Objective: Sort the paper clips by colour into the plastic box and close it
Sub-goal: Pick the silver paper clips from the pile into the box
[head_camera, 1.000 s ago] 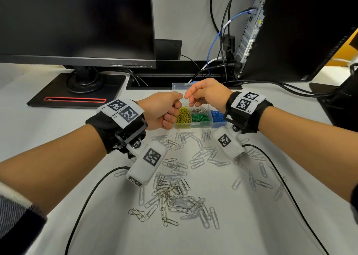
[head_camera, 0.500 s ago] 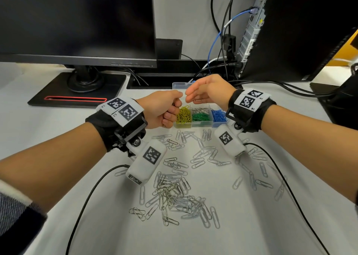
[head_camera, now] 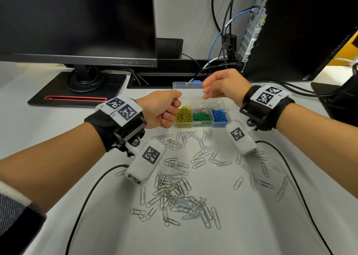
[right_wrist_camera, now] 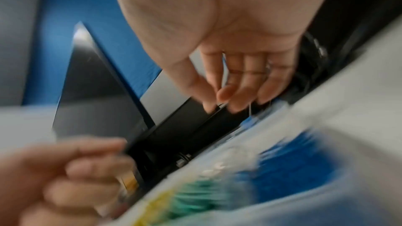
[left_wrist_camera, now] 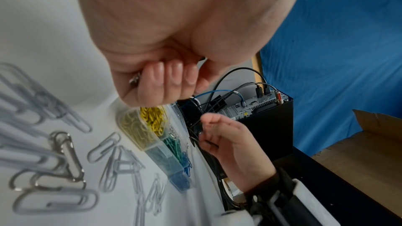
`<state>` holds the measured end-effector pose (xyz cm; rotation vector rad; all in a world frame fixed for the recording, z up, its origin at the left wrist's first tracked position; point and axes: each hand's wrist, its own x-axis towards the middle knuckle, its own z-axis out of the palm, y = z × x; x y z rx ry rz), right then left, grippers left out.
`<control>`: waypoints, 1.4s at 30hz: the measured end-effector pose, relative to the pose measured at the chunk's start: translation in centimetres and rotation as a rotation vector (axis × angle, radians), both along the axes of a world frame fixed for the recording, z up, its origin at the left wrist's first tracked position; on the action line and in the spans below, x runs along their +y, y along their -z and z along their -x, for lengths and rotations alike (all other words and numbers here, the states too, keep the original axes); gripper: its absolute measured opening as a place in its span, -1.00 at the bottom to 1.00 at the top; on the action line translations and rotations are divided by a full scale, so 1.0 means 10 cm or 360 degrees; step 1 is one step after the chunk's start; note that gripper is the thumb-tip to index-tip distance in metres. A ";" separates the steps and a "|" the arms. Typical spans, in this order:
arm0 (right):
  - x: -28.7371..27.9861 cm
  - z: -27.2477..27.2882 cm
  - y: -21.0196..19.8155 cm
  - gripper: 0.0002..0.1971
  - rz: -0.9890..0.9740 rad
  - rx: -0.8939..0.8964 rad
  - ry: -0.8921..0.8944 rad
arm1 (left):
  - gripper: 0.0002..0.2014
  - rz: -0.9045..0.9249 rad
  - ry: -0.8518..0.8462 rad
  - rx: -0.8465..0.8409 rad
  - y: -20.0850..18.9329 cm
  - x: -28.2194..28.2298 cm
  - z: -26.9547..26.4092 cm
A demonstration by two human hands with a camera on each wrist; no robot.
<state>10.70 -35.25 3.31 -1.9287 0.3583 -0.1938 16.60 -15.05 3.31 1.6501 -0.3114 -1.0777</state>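
Note:
The clear plastic box [head_camera: 217,104] stands open, its lid [head_camera: 182,85] folded back. Its front row holds yellow clips [head_camera: 184,115], green clips [head_camera: 201,117] and blue clips [head_camera: 219,115]; silver clips [head_camera: 200,109] lie in the cell behind the green ones. My left hand [head_camera: 170,113] is a fist at the box's left end, and a bit of silver clip [left_wrist_camera: 134,79] pokes out of it. Above the box's back my right hand [head_camera: 209,93] hovers with its fingers [right_wrist_camera: 245,92] loosely spread, holding nothing. Several loose silver clips [head_camera: 174,192] lie scattered on the white table in front of the box.
A monitor on a black stand [head_camera: 77,92] is at the back left. A black computer case [head_camera: 290,31] with cables stands at the back right. Two black wrist-camera cables [head_camera: 87,196] trail over the table on either side of the loose clips.
My right hand has lifted up and to the right, away from my left fist, and its fingers have spread. The left fist has stayed by the box's left end.

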 end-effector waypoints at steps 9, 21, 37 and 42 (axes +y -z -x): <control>-0.17 0.15 0.05 -0.89 0.1027 0.0514 -0.0313 | -0.61 0.0013 0.0000 0.0005 0.02 0.00 -0.03; -0.08 -0.03 -0.08 -0.89 0.1111 0.0260 -0.0392 | -0.61 -0.0006 -0.0008 -0.0004 0.05 -0.07 -0.08; -0.24 0.20 0.06 -0.79 0.1062 0.0455 -0.0338 | -0.73 -0.0004 0.0120 -0.0400 -0.13 -0.80 -0.09; -0.27 0.26 0.09 -0.76 0.0999 0.0432 -0.0322 | -0.72 -0.0040 0.0124 -0.0441 -0.04 -1.00 -0.03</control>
